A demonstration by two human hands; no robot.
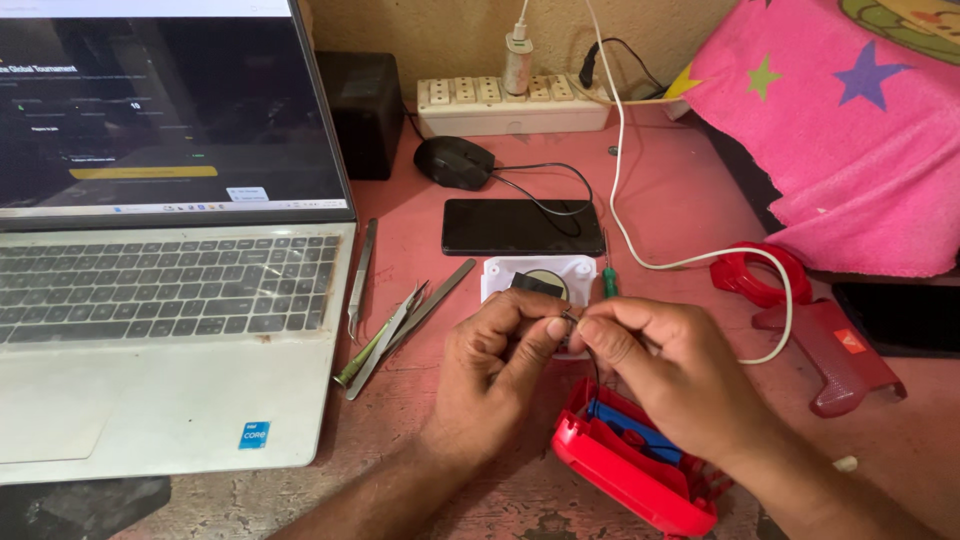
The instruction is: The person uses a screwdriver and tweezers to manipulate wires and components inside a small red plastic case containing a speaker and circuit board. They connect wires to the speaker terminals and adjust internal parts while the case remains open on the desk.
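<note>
Both hands meet over the pink desk [680, 190]. The left hand [495, 355] and the right hand [660, 365] each pinch one end of a thin dark wire [568, 322], fingertips almost touching. The wire runs down to the red case [630, 470], just under the right hand.

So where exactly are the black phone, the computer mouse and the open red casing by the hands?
black phone [520, 226], head view, middle of its dark screen.
computer mouse [454, 162], head view, top of its black shell.
red casing [625, 483], head view, its red outer wall near the right hand [670, 375].
</note>
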